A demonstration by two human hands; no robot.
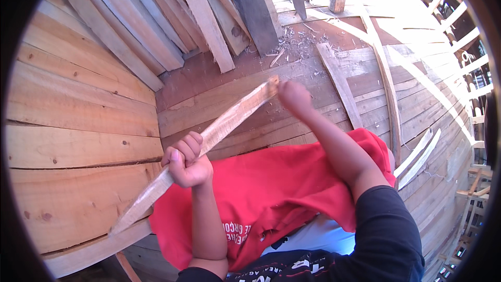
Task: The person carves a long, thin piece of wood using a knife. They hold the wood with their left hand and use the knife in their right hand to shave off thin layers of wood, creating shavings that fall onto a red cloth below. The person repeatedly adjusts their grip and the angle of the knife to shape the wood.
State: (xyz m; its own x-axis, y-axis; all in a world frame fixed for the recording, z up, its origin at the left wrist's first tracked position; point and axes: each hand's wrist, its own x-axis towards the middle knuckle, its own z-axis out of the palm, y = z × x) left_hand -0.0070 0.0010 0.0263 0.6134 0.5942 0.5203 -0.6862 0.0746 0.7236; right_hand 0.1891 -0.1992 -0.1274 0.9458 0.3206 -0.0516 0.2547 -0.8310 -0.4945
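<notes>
A long, pale strip of wood [229,120] slants across the front of me, its lower left end near the edge of the plank wall and its upper end above the floor. My left hand [187,160] is wrapped round the strip below its middle, thumb up. At the strip's upper end, my right hand [295,98] is closed in a fist and slightly smeared by motion. Whatever that fist holds is hidden. Beneath both arms, a red cloth [276,172] with white lettering covers my lap.
Several boards [151,15] lean against the plank wall [83,146] at upper left. Wood shavings [308,42] litter the floor beyond my hands. A loose board [339,83] lies right of them, and thin white strips [420,154] lie beside my right side.
</notes>
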